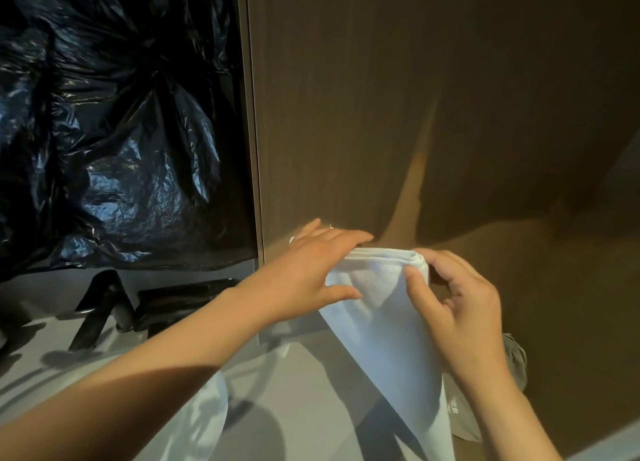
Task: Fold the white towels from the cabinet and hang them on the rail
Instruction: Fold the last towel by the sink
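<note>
Where folded, white towel [381, 308] sits between fingers [414, 282].

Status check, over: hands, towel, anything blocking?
Both engaged: left hand grips white towel top left; right hand pinches top right corner. Towel folded, hanging down before brown panel; rail not seen. Off left, black plastic bag, clear of it.
</note>
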A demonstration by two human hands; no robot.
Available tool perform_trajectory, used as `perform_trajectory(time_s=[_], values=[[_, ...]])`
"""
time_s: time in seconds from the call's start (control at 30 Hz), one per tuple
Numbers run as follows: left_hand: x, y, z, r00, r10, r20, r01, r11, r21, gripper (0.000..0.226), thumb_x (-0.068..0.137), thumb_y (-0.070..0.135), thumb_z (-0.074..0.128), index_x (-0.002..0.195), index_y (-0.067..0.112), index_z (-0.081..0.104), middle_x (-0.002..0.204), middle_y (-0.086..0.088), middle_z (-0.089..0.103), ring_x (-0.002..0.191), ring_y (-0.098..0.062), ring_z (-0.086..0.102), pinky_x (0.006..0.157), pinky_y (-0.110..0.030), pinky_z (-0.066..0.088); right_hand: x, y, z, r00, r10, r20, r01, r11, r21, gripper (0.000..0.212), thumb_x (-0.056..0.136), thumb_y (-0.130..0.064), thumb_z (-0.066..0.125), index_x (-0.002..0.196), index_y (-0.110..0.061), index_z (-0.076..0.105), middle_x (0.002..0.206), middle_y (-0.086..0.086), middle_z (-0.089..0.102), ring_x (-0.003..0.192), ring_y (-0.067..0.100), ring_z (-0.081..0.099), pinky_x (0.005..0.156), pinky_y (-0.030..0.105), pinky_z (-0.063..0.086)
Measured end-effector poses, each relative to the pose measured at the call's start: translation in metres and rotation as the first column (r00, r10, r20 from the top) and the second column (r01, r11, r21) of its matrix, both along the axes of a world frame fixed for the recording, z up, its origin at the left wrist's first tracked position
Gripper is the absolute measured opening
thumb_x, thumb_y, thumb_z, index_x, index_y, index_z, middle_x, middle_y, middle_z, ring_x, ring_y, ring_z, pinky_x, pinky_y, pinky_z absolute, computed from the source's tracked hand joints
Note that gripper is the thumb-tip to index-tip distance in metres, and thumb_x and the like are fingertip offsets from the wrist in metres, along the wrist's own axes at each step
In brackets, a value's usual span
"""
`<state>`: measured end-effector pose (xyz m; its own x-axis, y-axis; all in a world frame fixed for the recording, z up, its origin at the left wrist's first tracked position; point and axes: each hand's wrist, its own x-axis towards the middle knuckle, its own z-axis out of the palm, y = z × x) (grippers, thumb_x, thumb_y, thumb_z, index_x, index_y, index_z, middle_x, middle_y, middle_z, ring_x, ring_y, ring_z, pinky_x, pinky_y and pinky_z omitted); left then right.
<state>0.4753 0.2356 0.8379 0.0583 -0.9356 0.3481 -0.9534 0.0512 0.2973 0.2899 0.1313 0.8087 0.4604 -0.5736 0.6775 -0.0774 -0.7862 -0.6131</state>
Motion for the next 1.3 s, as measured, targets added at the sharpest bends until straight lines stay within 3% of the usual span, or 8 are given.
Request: perform_trajectory(time_s=[0.2, 0.4, 0.63, 0.8, 0.97, 1.07, 1.2, 1.3], values=[[0.015, -0.007, 0.010, 0.998, -0.045, -0.043, 0.047, 0.998, 0.048, 0.021, 0.092, 0.047, 0.057, 0.096, 0.027, 0.062, 0.088, 0.015, 0.056, 0.087, -0.003, 0.052, 0.113, -0.035, 0.026, -0.016, -0.008, 0.014, 0.999, -0.029, 0.024, 0.029, 1.000, -0.002, 0.014, 0.094, -0.029, 0.056, 0.100, -0.039, 0.062, 0.102, -0.027, 0.062, 0.098, -0.003, 0.059, 0.078, 0.004, 0.045], [0.022, -0.015, 0.014, 0.974, -0.005, -0.227, 0.018, 0.998, 0.055, 0.027, 0.079, 0.060, 0.064, 0.075, 0.034, 0.058, 0.079, 0.016, 0.057, 0.075, -0.004, 0.054, 0.063, -0.020, 0.041, -0.029, -0.028, 0.032, 0.996, -0.073, 0.047, 0.073, 0.997, 0.007, 0.012, 0.096, -0.039, 0.053, 0.103, -0.036, 0.060, 0.100, -0.032, 0.059, 0.099, -0.011, 0.056, 0.072, 0.002, 0.044], [0.003, -0.042, 0.035, 0.970, -0.048, -0.237, -0.013, 0.969, -0.247, 0.027, 0.086, 0.054, 0.055, 0.078, 0.029, 0.056, 0.080, 0.018, 0.057, 0.072, -0.003, 0.053, 0.059, -0.014, 0.037, -0.050, -0.060, 0.061, 0.995, -0.058, 0.083, 0.060, 0.998, -0.015, 0.016, 0.101, -0.033, 0.047, 0.103, -0.036, 0.062, 0.097, -0.026, 0.064, 0.096, -0.003, 0.059, 0.073, 0.004, 0.044], [-0.024, -0.071, 0.063, 0.961, -0.080, -0.266, -0.038, 0.911, -0.410, 0.028, 0.082, 0.051, 0.058, 0.074, 0.024, 0.058, 0.076, 0.015, 0.059, 0.064, -0.001, 0.052, 0.055, -0.012, 0.035, -0.069, -0.089, 0.075, 0.986, -0.090, 0.141, 0.086, 0.996, 0.038, 0.019, 0.101, -0.033, 0.045, 0.106, -0.036, 0.063, 0.098, -0.026, 0.065, 0.094, 0.000, 0.062, 0.071, 0.025, 0.051], [-0.040, -0.090, 0.083, 0.960, -0.059, -0.274, -0.079, 0.880, -0.469, 0.029, 0.080, 0.050, 0.059, 0.073, 0.022, 0.059, 0.071, 0.012, 0.059, 0.064, -0.002, 0.053, 0.053, -0.012, 0.035, -0.077, -0.108, 0.081, 0.980, -0.046, 0.192, 0.016, 0.988, 0.154, 0.031, 0.095, -0.046, 0.048, 0.117, -0.029, 0.063, 0.105, -0.024, 0.066, 0.100, -0.004, 0.062, 0.069, 0.009, 0.050], [-0.047, -0.098, 0.094, 0.952, -0.023, -0.306, -0.136, 0.862, -0.489, 0.022, 0.080, 0.046, 0.063, 0.070, 0.026, 0.059, 0.067, 0.013, 0.060, 0.063, 0.000, 0.054, 0.052, -0.013, 0.038, -0.083, -0.113, 0.072, 0.986, -0.012, 0.164, -0.027, 0.973, 0.230, 0.045, 0.082, -0.057, 0.056, 0.120, -0.034, 0.060, 0.112, -0.026, 0.066, 0.103, -0.006, 0.062, 0.074, 0.013, 0.053], [-0.053, -0.095, 0.106, 0.919, 0.006, -0.393, -0.220, 0.837, -0.502, 0.025, 0.076, 0.043, 0.070, 0.069, 0.020, 0.063, 0.066, 0.010, 0.061, 0.059, 0.002, 0.052, 0.051, -0.012, 0.038, -0.083, -0.113, 0.066, 0.986, -0.004, 0.167, -0.033, 0.975, 0.219, 0.025, 0.085, -0.046, 0.060, 0.109, -0.038, 0.066, 0.104, -0.021, 0.070, 0.097, 0.002, 0.067, 0.078, 0.030, 0.056], [-0.048, -0.081, 0.116, 0.890, 0.014, -0.456, -0.270, 0.822, -0.501, 0.024, 0.079, 0.036, 0.078, 0.070, 0.016, 0.067, 0.065, 0.007, 0.064, 0.055, 0.001, 0.052, 0.048, -0.012, 0.040, -0.074, -0.102, 0.077, 0.969, 0.009, 0.249, -0.054, 0.983, 0.177, 0.014, 0.090, -0.046, 0.056, 0.101, -0.043, 0.065, 0.099, -0.022, 0.070, 0.093, 0.001, 0.067, 0.066, 0.018, 0.054]])
